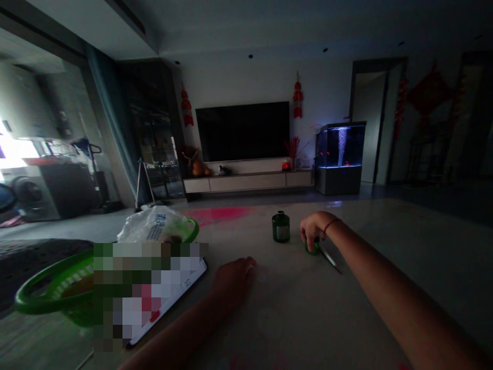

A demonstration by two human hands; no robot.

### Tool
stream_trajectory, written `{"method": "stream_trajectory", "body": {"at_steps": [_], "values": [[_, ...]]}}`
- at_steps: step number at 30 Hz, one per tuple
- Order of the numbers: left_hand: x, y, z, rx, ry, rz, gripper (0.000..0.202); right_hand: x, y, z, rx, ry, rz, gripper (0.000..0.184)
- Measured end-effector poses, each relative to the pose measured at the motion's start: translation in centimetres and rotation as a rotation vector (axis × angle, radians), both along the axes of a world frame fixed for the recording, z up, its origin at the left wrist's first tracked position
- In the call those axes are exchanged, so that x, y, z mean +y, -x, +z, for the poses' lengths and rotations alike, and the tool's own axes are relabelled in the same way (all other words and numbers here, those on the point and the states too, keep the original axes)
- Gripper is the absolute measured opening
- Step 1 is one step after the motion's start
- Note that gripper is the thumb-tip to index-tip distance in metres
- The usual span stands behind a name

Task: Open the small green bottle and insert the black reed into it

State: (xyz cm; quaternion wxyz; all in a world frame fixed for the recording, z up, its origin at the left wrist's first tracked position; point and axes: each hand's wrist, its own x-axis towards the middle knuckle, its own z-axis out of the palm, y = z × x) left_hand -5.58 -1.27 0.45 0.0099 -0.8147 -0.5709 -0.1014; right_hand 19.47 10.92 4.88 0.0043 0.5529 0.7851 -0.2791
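My right hand [314, 228] rests on the table with its fingers curled over a small green lid [313, 248]; a thin dark stick-like thing [330, 259] lies under the wrist, which wears a red string. A dark green jar [281, 226] stands upright just left of that hand, not touched. My left hand [234, 277] lies on the table in a loose fist, holding nothing I can see, right of a flat book or tablet [169, 303] that is partly blurred out.
A green plastic basket [46, 293] with a white plastic bag [154, 226] sits at the left. The pale table [292, 318] has a pink smear at its far edge. Beyond are a TV, a low cabinet and a lit fish tank [341, 149].
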Motion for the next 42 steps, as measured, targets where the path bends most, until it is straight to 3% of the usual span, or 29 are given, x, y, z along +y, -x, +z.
{"method": "stream_trajectory", "body": {"at_steps": [3, 7, 10, 13, 17, 20, 24, 30, 42], "values": [[0.1, 0.1, -0.2, -0.001, -0.003, -0.009, 0.028, -0.3, -0.3, 0.4, -0.041, 0.081, -0.019, 0.030], [0.1, 0.1, -0.2, -0.003, 0.019, -0.006, 0.030, -1.4, -0.2, 2.0, 0.487, 0.020, 0.101, 0.033], [0.0, 0.0, 0.0, -0.007, 0.027, 0.004, 0.030, -1.9, 0.6, 3.4, 0.872, -0.133, 0.110, 0.035], [-0.1, 0.0, 0.1, -0.011, 0.025, 0.006, 0.030, -1.4, 1.4, 4.1, 0.999, -0.449, -0.004, 0.032], [-0.2, -0.1, 0.2, -0.007, 0.025, 0.005, 0.030, 0.7, 2.0, 2.9, 0.976, -0.885, -0.239, 0.031], [-0.2, -0.1, 0.3, -0.001, 0.026, 0.019, 0.030, 2.1, 2.4, 0.9, 0.907, -0.970, -0.275, 0.027], [0.0, 0.0, 0.0, -0.015, 0.015, 0.009, 0.031, 2.7, 3.1, -0.7, 0.808, -0.928, -0.170, 0.024], [0.1, 0.1, -0.4, -0.008, -0.018, 0.003, 0.030, 2.2, 3.4, -0.1, 0.612, -0.963, -0.074, 0.023], [-0.5, -0.2, 0.3, -0.020, 0.018, -0.009, 0.029, 1.6, 4.1, -0.3, 0.385, -0.939, -0.062, 0.030]]}}
